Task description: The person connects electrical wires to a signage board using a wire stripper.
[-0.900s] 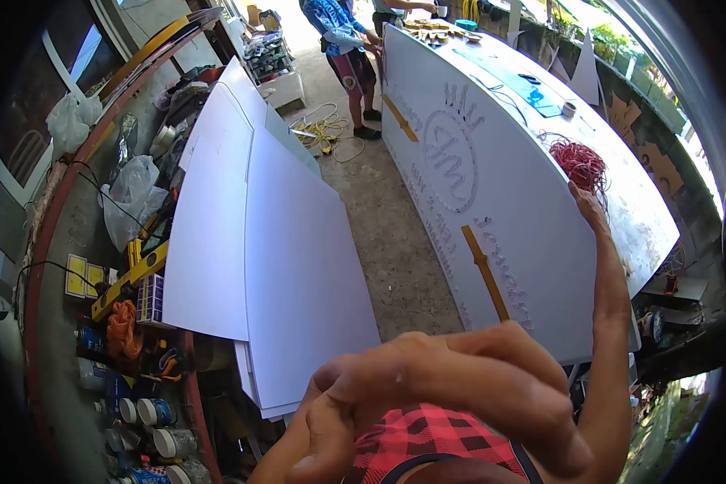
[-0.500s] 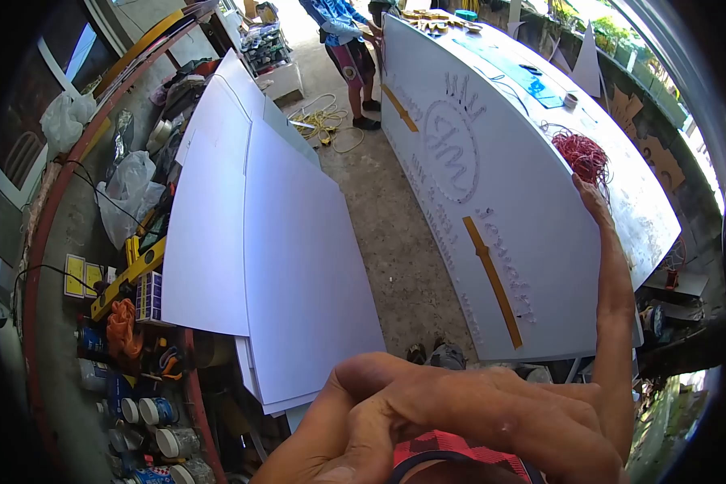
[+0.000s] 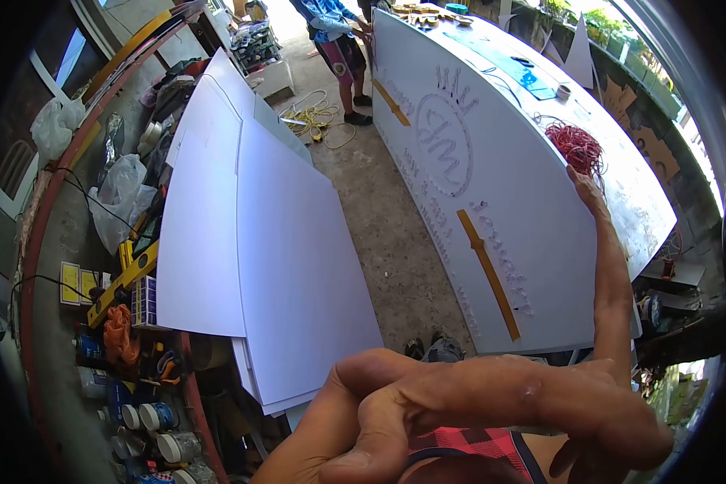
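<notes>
right hand (image 3: 586,187) pressed against top edge of the tilted white sign panel (image 3: 492,161), grip flat and open, just beside red wire tangle (image 3: 577,147). left hand (image 3: 476,411) close to the lens, grip loose, holding nothing.

**Left hand near, right arm stretched far**

The left hand (image 3: 476,403) hangs close under the camera, and its forearm (image 3: 298,452) enters from the lower left. Its fingers (image 3: 589,403) lie straight and pressed together, pointing right, with the thumb (image 3: 367,452) tucked below them. The grip closes on nothing. The right arm (image 3: 613,298) reaches up and away, nearly straight. The right hand (image 3: 585,189) at its end is flat, with the fingers extended upward.
</notes>
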`<state>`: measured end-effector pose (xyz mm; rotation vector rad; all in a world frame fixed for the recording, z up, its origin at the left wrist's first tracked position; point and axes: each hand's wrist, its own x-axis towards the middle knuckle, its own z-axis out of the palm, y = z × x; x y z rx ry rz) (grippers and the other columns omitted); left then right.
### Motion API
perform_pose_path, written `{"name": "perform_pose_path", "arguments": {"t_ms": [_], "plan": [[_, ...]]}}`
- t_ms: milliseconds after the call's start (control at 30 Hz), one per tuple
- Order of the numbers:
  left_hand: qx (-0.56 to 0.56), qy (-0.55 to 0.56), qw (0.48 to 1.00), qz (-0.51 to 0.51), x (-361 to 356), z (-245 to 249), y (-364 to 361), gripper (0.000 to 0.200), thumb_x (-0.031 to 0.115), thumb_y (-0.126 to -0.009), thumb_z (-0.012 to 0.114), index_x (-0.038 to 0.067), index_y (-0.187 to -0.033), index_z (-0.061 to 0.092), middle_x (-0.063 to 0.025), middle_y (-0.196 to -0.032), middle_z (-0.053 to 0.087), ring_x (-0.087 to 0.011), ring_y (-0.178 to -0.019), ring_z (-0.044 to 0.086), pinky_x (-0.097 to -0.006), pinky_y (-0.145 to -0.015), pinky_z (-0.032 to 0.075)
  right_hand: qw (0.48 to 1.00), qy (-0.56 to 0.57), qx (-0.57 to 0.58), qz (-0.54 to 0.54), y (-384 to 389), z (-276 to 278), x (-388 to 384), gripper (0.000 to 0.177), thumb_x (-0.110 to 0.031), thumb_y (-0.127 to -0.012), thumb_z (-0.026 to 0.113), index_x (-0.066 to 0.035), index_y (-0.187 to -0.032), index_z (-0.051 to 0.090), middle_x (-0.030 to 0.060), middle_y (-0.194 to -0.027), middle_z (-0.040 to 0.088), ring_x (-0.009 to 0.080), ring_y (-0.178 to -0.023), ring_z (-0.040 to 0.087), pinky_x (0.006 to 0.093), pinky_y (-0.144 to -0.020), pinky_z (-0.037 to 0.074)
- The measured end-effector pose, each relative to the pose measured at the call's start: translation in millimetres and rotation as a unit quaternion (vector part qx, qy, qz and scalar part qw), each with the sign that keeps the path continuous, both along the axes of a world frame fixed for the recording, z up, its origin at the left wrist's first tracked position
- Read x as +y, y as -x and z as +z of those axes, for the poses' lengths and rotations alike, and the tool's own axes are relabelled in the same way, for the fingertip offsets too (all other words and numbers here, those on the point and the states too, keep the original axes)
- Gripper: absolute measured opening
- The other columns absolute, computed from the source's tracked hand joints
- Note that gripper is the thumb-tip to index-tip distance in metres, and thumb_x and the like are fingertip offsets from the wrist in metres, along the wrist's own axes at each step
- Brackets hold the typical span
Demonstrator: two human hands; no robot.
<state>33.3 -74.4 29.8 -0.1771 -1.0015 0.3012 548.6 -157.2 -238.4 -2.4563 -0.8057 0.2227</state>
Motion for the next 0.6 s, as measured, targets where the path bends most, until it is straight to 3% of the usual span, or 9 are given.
{"name": "perform_pose_path", "arguments": {"t_ms": [133, 200, 300, 600], "plan": [[-0.006, -0.083, 0.994, -0.075, 15, -1, 15, 0.110, 0.073, -0.085, 0.063, -0.027, -0.127, 0.047, -0.0221, -0.090, 0.063, -0.0226, -0.059, 0.064, -0.0326, -0.057, 0.057, 1.000, 0.029, 0.006, -0.002, 1, 0, 2, 0.085, -0.070, -0.101, 0.025, 0.001, -0.132, 0.062, 0.0254, -0.130, 0.064, 0.0400, -0.128, 0.056, 0.0451, -0.110, 0.038], [0.012, -0.073, 0.996, -0.055, 10, -1, 15, 0.109, 0.072, -0.085, 0.064, -0.027, -0.127, 0.047, -0.0233, -0.092, 0.062, -0.0226, -0.061, 0.064, -0.0321, -0.057, 0.057, 0.998, 0.034, 0.050, 0.002, -2, 6, 1, 0.087, -0.071, -0.101, 0.024, 0.001, -0.133, 0.062, 0.0253, -0.131, 0.063, 0.0404, -0.129, 0.055, 0.0463, -0.110, 0.037], [0.033, -0.056, 0.997, -0.033, 3, 0, 15, 0.109, 0.071, -0.085, 0.065, -0.028, -0.127, 0.046, -0.0250, -0.094, 0.062, -0.0226, -0.064, 0.065, -0.0312, -0.056, 0.057, 1.000, 0.006, -0.006, 0.005, 3, 2, 2, 0.088, -0.072, -0.100, 0.025, 0.001, -0.132, 0.062, 0.0256, -0.131, 0.064, 0.0408, -0.128, 0.055, 0.0467, -0.110, 0.037], [0.100, 0.013, 0.995, -0.024, -15, 8, 25, 0.109, 0.068, -0.085, 0.068, -0.029, -0.127, 0.044, -0.0302, -0.101, 0.061, -0.0226, -0.071, 0.067, -0.0287, -0.054, 0.056, 1.000, 0.011, -0.014, 0.000, 10, 9, 4, 0.088, -0.071, -0.101, 0.024, 0.003, -0.127, 0.064, 0.0265, -0.125, 0.066, 0.0411, -0.121, 0.059, 0.0453, -0.106, 0.040]]}}
